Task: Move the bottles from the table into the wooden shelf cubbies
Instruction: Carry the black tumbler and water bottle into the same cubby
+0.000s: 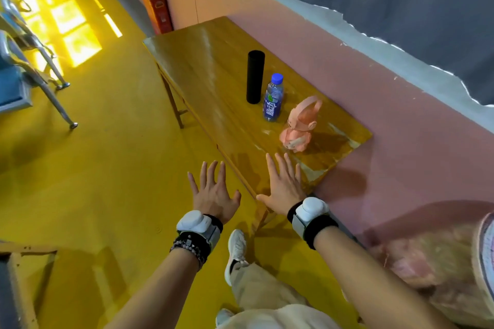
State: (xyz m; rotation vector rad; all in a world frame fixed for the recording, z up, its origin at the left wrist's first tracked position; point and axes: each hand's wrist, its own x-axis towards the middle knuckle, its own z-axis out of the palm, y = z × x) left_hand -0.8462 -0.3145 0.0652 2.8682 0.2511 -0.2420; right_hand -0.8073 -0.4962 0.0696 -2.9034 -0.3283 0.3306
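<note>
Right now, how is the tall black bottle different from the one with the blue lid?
The black bottle is taller and dark all over; the blue-lidded bottle is shorter and see-through, with a blue label. The black bottle's sides run straight; the blue-lidded bottle narrows toward its cap. Both stand upright on the table.

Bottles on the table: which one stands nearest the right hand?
The pink figure-shaped bottle, at the near end of the table, just beyond the right hand. The blue-capped water bottle and the tall black bottle stand farther along the row.
</note>
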